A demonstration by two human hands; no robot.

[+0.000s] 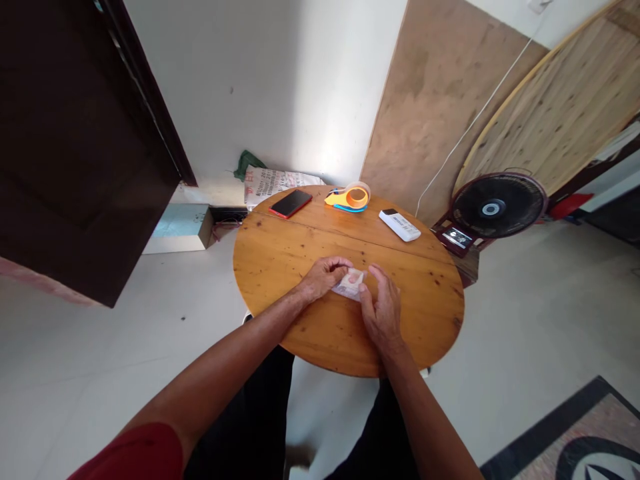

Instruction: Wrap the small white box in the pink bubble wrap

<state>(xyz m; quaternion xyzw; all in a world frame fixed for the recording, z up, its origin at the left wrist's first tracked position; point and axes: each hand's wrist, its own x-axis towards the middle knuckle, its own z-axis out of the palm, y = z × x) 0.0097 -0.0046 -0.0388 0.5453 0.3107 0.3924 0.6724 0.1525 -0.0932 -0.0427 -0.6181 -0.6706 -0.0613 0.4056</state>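
Note:
A small whitish, partly clear packet (349,285) lies on the round wooden table (310,333), between my two hands. My left hand (326,276) pinches its left edge with thumb and fingertips. At the packet's right side is my right hand (383,305), thumb and fingers apart, the thumb close to the packet's edge. Whether the right thumb touches it is too small to tell.
Toward the table's far edge are a red-edged phone (291,204), an orange and blue tape dispenser (350,198) and a white device (399,225). A black fan (500,205) stands beyond on the right. Printed sacking (280,181) is by the wall.

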